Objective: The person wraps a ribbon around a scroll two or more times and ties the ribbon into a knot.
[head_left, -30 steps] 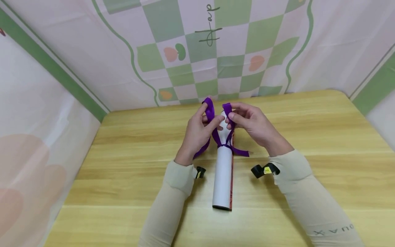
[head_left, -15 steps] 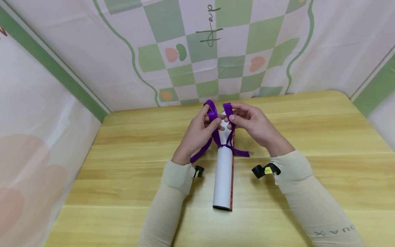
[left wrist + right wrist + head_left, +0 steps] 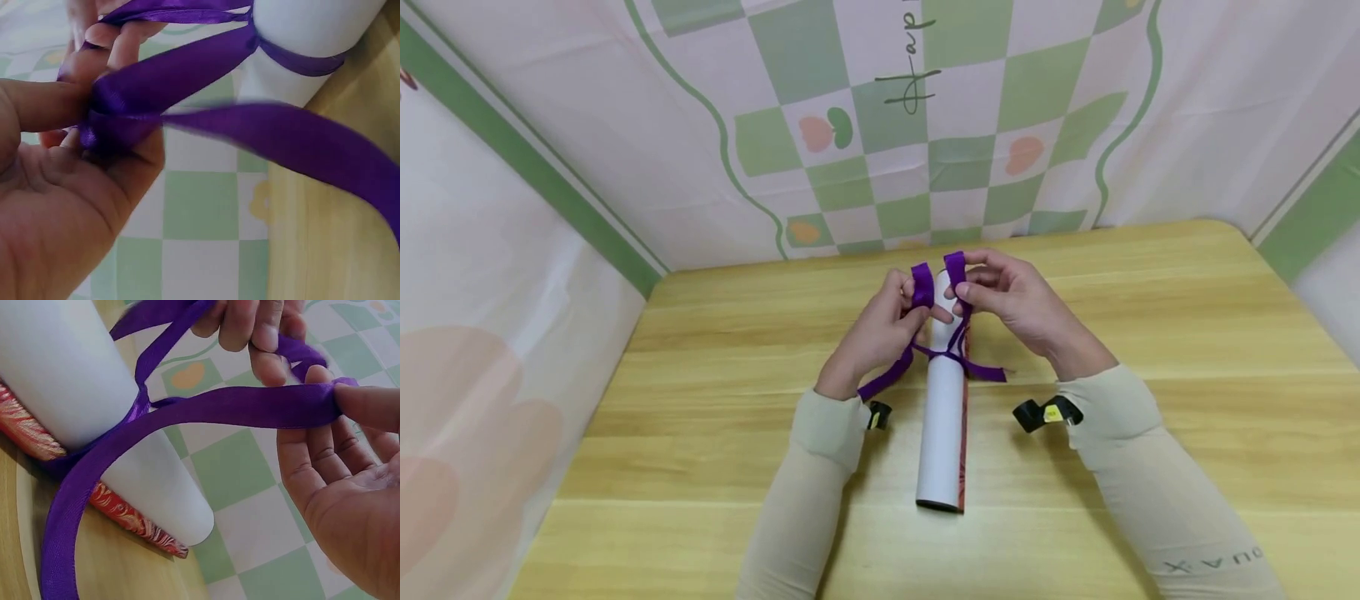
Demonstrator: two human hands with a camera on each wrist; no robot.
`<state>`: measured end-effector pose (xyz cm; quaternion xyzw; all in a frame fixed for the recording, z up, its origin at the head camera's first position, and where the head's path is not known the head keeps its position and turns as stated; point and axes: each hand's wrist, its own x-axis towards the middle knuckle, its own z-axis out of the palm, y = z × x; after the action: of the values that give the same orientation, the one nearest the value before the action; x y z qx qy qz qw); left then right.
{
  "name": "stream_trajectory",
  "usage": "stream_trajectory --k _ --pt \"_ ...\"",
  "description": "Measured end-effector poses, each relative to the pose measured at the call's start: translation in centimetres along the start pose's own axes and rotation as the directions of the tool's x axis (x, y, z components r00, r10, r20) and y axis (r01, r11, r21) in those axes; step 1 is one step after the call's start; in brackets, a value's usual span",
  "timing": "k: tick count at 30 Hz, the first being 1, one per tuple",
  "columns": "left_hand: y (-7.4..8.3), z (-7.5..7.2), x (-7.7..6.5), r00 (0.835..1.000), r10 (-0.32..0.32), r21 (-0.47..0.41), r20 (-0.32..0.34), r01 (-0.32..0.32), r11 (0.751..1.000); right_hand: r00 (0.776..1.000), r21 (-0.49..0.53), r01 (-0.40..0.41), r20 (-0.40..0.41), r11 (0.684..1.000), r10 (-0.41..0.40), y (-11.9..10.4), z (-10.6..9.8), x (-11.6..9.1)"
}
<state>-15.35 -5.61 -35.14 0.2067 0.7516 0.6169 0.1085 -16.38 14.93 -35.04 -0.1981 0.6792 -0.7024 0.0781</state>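
Note:
A white roll (image 3: pixel 942 433) lies lengthwise on the table, with a red patterned strip (image 3: pixel 134 515) along its right side. Purple ribbon (image 3: pixel 187 72) circles the roll around its middle and crosses in a knot on top. My left hand (image 3: pixel 880 325) pinches a folded loop of the ribbon between thumb and fingers, left of the roll's far half. Opposite it, my right hand (image 3: pixel 1018 300) pinches a second ribbon loop (image 3: pixel 250 406) between thumb and fingertips. Loose tails hang out on both sides of the knot. The fingertips of both hands are close together over the roll.
The wooden table (image 3: pixel 700 433) ends at the back against a green-and-white checked cloth (image 3: pixel 898 171). Black wrist cameras (image 3: pixel 1047 413) stick out inward from both sleeve cuffs, near the roll's sides.
The left loop has come down and become smaller, and my left fingers have curled in around it. The left tail has swung outward. My right hand and the roll have barely moved.

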Motion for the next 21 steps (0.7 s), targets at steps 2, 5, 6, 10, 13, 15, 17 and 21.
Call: stream_trajectory --k 2,5,6,10,13,15,17,21 --pt "-0.09 0.12 0.12 1.000 0.025 0.042 0.005 -0.025 0.999 1.000 0.011 -0.009 0.011 1.000 0.009 -0.01 -0.02 0.02" --pt "-0.18 0.18 0.28 0.999 0.043 0.082 0.000 -0.043 0.996 0.999 0.017 -0.028 0.025 0.999 0.028 -0.07 -0.06 0.03" --pt "-0.21 0.13 0.32 0.999 0.037 0.081 -0.003 -0.037 0.996 0.999 0.011 -0.041 0.027 0.999 0.041 -0.11 -0.09 0.04" --pt "-0.39 -0.20 0.27 0.999 -0.023 0.056 -0.031 0.025 0.998 0.995 -0.065 -0.096 0.034 0.993 0.099 -0.22 -0.09 0.03" --pt "-0.47 -0.31 0.21 0.996 -0.060 0.057 -0.063 0.064 0.996 0.992 -0.123 -0.115 0.043 0.986 0.121 -0.17 -0.01 -0.05" --pt "-0.49 -0.26 0.21 0.995 -0.072 0.074 -0.072 0.078 0.994 0.992 -0.144 -0.109 0.052 0.984 0.117 -0.07 0.03 -0.09" --pt "-0.56 -0.14 0.27 0.996 -0.059 0.108 -0.073 0.067 0.992 0.993 -0.157 -0.095 0.059 0.983 0.106 0.03 0.09 -0.11" --pt "-0.64 0.08 0.32 0.997 -0.057 0.165 -0.051 0.064 0.984 0.991 -0.160 -0.081 0.094 0.984 0.097 0.14 0.12 -0.15"
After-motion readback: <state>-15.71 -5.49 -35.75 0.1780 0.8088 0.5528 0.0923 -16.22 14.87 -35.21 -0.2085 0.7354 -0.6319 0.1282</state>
